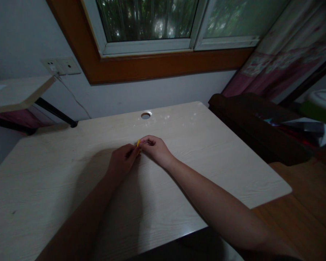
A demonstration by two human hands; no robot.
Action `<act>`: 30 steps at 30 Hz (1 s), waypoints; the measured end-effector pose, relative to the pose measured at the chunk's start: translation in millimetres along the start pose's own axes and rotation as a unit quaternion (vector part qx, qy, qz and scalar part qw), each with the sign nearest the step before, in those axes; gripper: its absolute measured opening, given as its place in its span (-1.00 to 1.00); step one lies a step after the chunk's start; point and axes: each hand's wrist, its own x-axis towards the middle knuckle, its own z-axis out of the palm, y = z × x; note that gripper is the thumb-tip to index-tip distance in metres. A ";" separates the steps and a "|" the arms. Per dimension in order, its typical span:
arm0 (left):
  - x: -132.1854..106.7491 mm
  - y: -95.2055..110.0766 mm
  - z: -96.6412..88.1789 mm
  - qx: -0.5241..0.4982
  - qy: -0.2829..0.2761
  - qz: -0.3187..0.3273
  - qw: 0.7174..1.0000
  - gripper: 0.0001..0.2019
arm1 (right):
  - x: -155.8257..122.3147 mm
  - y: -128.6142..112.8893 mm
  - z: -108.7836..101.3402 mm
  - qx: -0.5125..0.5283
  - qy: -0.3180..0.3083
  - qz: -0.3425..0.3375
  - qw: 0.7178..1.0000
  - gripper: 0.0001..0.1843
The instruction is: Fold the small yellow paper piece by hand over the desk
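Both of my hands meet at the middle of a pale wooden desk (57,174). My left hand (122,159) and my right hand (154,148) are closed, fingertips pinched together on a small yellow object (138,143) between them. Only a sliver of the yellow object shows, so I cannot make out what it is. Both forearms rest low over the desk top.
A round cable hole (146,115) is near the desk's back edge. A wall with a socket plate (61,66) and a window (152,21) stands behind. A side shelf (16,92) is at left, dark furniture (255,123) and a curtain (288,54) at right.
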 end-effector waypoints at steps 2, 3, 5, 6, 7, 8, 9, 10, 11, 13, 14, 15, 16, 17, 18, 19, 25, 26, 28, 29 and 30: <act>0.3 -0.7 0.0 -0.021 -0.006 -0.004 1.000 -0.71 | -0.4 -2.3 0.3 0.011 0.003 0.008 1.000 -0.79; 0.4 -0.9 0.1 -0.028 -0.008 -0.008 1.000 -0.71 | -0.4 -3.0 0.3 0.016 0.003 0.011 1.000 -0.79; 0.7 -1.0 0.1 -0.039 -0.012 -0.019 0.999 -0.70 | -0.3 -3.4 0.0 0.028 0.001 0.013 1.000 -0.79; 0.8 -0.8 0.2 -0.043 -0.013 -0.024 0.999 -0.70 | -0.1 -3.1 -0.4 0.033 0.000 0.013 0.999 -0.79; 0.9 -0.5 0.2 -0.047 -0.015 -0.028 0.998 -0.69 | 0.2 -2.6 -0.8 0.038 -0.001 0.013 0.999 -0.79; 0.9 -0.2 0.2 -0.052 -0.015 -0.031 0.998 -0.68 | 0.5 -2.1 -1.2 0.041 -0.002 0.012 0.999 -0.80; 1.0 0.1 0.1 -0.057 -0.018 -0.032 0.998 -0.68 | 0.9 -1.5 -1.7 0.043 -0.004 0.012 0.999 -0.80; 1.1 0.4 -0.1 -0.061 -0.020 -0.032 0.997 -0.68 | 1.2 -1.0 -2.1 0.044 -0.005 0.012 0.999 -0.80; 1.2 0.6 -0.2 -0.063 -0.023 -0.031 0.997 -0.69 | 1.5 -0.6 -2.5 0.044 -0.006 0.012 0.999 -0.81; 1.5 0.9 -0.5 -0.066 -0.027 -0.030 0.997 -0.69 | 2.1 0.1 -3.1 0.050 -0.006 0.015 0.999 -0.81; 1.6 0.9 -0.7 -0.068 -0.028 -0.030 0.997 -0.69 | 2.3 0.3 -3.3 0.058 -0.006 0.018 0.998 -0.81; 1.8 0.9 -0.8 -0.071 -0.030 -0.031 0.997 -0.69 | 2.4 0.3 -3.3 0.067 -0.006 0.021 0.998 -0.80; 1.9 0.8 -0.9 -0.076 -0.032 -0.032 0.996 -0.69 | 2.4 0.2 -3.2 0.077 -0.005 0.024 0.997 -0.80; 2.0 0.7 -1.0 -0.083 -0.033 -0.033 0.995 -0.69 | 2.4 -0.2 -3.1 0.087 -0.006 0.027 0.996 -0.79; 2.1 0.6 -1.1 -0.092 -0.035 -0.035 0.995 -0.69 | 2.2 -0.7 -2.8 0.096 -0.008 0.030 0.995 -0.79; 2.1 0.5 -1.2 -0.101 -0.035 -0.039 0.994 -0.69 | 2.0 -1.4 -2.6 0.103 -0.009 0.032 0.994 -0.78; 1.9 0.8 -2.1 -0.167 -0.036 -0.072 0.983 -0.73 | 0.5 -5.6 -2.1 0.110 -0.020 0.035 0.993 -0.76; 1.9 0.7 -2.0 -0.174 -0.037 -0.075 0.981 -0.73 | 0.4 -5.9 -2.3 0.109 -0.022 0.034 0.993 -0.75; 2.1 0.0 -1.5 -0.185 -0.039 -0.078 0.979 -0.73 | 0.4 -5.9 -2.7 0.104 -0.026 0.031 0.994 -0.76; 2.2 -0.4 -1.2 -0.189 -0.041 -0.080 0.978 -0.73 | 0.5 -5.7 -2.9 0.101 -0.026 0.029 0.994 -0.76; 2.4 -0.8 -0.9 -0.193 -0.043 -0.080 0.977 -0.73 | 0.7 -5.3 -2.9 0.100 -0.026 0.028 0.994 -0.77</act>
